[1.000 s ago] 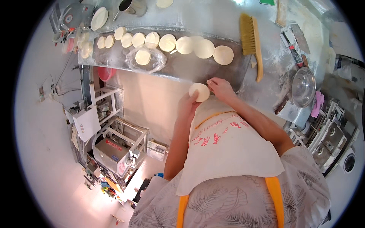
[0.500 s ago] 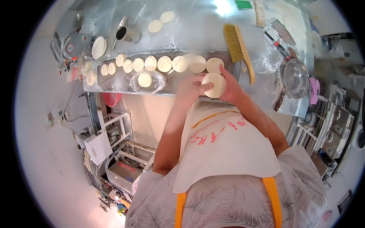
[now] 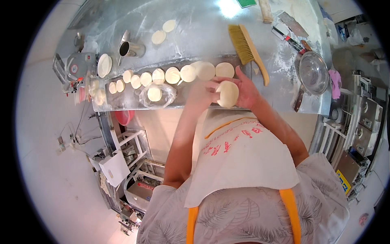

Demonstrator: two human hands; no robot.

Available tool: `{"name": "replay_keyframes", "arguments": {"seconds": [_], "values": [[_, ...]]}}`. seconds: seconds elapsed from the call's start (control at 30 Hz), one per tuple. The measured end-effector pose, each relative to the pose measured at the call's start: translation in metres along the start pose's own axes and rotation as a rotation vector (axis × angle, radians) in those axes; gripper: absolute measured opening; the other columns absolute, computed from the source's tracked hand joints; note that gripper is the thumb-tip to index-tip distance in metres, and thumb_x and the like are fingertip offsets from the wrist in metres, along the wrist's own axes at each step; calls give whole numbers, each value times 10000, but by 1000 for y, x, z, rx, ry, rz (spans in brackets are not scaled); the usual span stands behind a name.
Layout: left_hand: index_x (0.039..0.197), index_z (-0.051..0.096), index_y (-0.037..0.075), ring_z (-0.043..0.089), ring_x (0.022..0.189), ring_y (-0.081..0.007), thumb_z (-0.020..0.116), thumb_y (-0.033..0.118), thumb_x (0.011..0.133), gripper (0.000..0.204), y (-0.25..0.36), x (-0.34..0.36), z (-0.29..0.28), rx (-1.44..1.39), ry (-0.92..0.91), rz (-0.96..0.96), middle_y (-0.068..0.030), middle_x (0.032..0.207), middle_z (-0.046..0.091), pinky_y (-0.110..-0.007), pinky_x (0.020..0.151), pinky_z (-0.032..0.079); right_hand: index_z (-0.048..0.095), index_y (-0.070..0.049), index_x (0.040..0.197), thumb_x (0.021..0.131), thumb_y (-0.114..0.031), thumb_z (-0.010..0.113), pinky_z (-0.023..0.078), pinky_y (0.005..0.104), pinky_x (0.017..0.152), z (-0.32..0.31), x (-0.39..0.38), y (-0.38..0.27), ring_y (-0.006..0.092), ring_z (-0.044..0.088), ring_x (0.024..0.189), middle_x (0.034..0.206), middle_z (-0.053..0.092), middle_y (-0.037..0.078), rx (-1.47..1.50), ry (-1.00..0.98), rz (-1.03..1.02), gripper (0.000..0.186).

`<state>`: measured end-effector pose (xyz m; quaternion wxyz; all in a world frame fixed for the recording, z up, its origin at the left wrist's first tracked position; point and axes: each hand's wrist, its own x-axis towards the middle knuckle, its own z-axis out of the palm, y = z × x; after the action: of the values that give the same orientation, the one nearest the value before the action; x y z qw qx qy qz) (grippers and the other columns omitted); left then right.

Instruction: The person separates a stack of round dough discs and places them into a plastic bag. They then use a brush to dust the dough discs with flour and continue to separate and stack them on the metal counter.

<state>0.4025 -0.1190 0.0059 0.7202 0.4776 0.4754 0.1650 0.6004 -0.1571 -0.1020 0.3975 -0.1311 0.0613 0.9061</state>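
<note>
A pale, flat dough round point(image 3: 228, 94) is held up over the table's near edge between my two hands. My left hand point(image 3: 206, 92) pinches its left edge, with the fingers somewhat blurred. Cupped behind its right side, my right hand point(image 3: 248, 92) supports it, one digit sticking up and the other fingers partly hidden by the dough. Beyond my hands runs a row of similar dough rounds point(image 3: 172, 75), some perhaps stacked. One more dough round point(image 3: 154, 94) sits on a clear plastic bag point(image 3: 167, 99) to the left.
A bench brush point(image 3: 252, 51) lies to the right, near a steel strainer or bowl point(image 3: 313, 74) and a knife point(image 3: 289, 40). At the left stand a metal cup point(image 3: 136, 50), a white dish point(image 3: 105, 65) and a kitchen scale point(image 3: 75, 67). Two dough rounds point(image 3: 159, 37) lie farther back.
The held dough round now shows a narrower, curved outline. My left thumb has moved from its face to its left edge. The view has shifted slightly.
</note>
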Motion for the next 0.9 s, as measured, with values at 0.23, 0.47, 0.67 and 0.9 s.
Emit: {"name": "replay_keyframes", "arguments": {"seconds": [0.23,0.47,0.67,0.9], "values": [[1163,786,-42,741,897,-136,822,-7,808,358,-19,15,-2,69,166,-48,-85,1029,794,-298,810,597,539,45,1533,1113,-695,329,478,460,1164,-17,-4,0,295,622,1359,1490,642,171,-11,35,15,877],[1094,773,-50,726,809,-127,857,16,802,311,-19,3,1,130,101,-21,-63,940,778,-285,719,598,575,54,1480,1130,-652,338,504,460,1141,-20,3,6,293,649,1328,1423,680,162,-66,163,4,823],[998,793,-37,676,720,-101,937,171,794,325,-14,-8,14,224,252,-58,-38,820,736,-283,656,565,584,31,1465,1133,-628,370,517,462,1135,-33,-1,6,277,639,1343,1477,640,156,-131,128,47,768],[1041,790,-42,705,766,-125,889,214,866,326,-27,-6,7,502,355,-50,-73,900,775,-281,683,578,594,-37,1431,1158,-496,454,544,440,1086,6,-13,14,227,650,1289,1358,691,118,-453,254,-92,552]]}}
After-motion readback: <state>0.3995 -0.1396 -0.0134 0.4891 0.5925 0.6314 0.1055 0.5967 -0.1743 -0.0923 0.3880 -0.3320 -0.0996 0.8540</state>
